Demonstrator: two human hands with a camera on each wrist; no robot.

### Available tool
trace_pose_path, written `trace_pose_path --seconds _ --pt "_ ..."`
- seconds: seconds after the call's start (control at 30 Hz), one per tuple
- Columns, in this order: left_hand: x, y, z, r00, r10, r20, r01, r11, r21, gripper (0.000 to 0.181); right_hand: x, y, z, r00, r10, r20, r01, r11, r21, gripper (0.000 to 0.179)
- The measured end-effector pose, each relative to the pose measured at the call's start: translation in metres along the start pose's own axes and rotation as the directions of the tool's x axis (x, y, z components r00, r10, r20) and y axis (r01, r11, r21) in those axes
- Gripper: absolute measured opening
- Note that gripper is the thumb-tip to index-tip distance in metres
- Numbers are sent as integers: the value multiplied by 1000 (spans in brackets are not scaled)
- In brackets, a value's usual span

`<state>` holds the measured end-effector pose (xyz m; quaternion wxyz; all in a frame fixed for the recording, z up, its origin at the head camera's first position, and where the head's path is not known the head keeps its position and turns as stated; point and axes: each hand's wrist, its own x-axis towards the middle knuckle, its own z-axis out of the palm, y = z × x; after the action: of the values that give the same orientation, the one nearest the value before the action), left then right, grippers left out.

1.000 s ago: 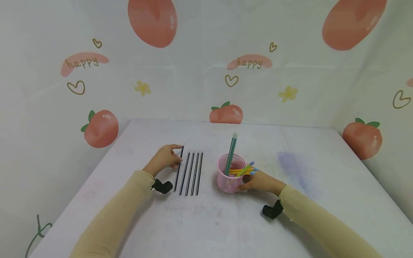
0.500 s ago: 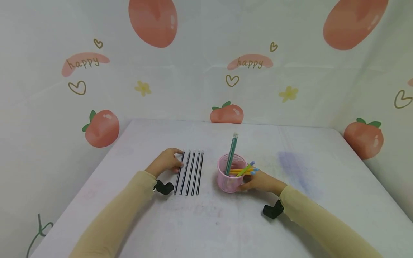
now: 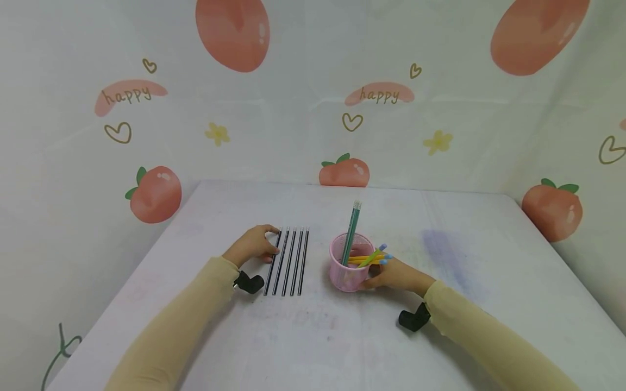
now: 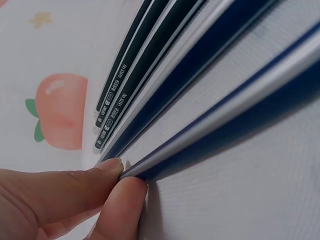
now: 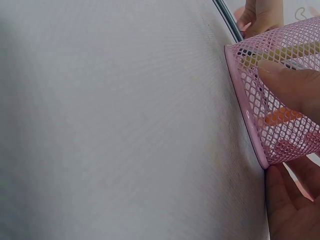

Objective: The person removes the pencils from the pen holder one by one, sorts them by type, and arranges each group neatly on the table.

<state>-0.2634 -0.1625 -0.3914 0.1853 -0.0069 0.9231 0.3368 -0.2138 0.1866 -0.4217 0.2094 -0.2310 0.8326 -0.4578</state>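
Several dark pencils (image 3: 292,262) with silver stripes lie side by side in a row on the table. My left hand (image 3: 251,245) pinches the leftmost pencil (image 3: 272,267) near its far end; in the left wrist view the thumb (image 4: 120,207) and index finger meet at the tip of this striped pencil (image 4: 225,108). To the right stands a pink mesh pen holder (image 3: 344,279), upright, and my right hand (image 3: 398,274) grips its right side. In the right wrist view the thumb (image 5: 292,90) lies across the mesh (image 5: 280,142).
Two green pencils (image 3: 350,233) lean tall in the pen holder, beside shorter yellow pencils (image 3: 363,258) and a lime-green one (image 3: 368,258) slanting right. The white tabletop (image 3: 313,342) ends at a fruit-print backdrop (image 3: 293,136). A green cord (image 3: 62,347) hangs at the left edge.
My left hand has drawn the leftmost pencil nearer and slightly right, so its ends now line up with the row. The right hand and pen holder have stayed put.
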Motion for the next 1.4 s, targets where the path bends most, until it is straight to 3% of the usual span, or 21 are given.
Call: trace_pose_path --seconds 0.6,1.03,1.23,1.4 --pt "-2 0 -3 1000 1 9 0 1000 -17 65 0 -4 0 1000 19 1 -19 1000 15 61" --pt "0 -3 -4 999 -4 45 9 995 -101 61 -1 1 1 1000 20 2 -21 1000 13 63" --pt "-2 5 -12 998 47 31 -42 990 -136 54 -1 2 0 1000 7 -3 -7 1000 0 60" --pt "-12 26 -18 986 165 -34 -169 955 -246 49 -1 1 0 1000 -3 4 3 1000 9 59"
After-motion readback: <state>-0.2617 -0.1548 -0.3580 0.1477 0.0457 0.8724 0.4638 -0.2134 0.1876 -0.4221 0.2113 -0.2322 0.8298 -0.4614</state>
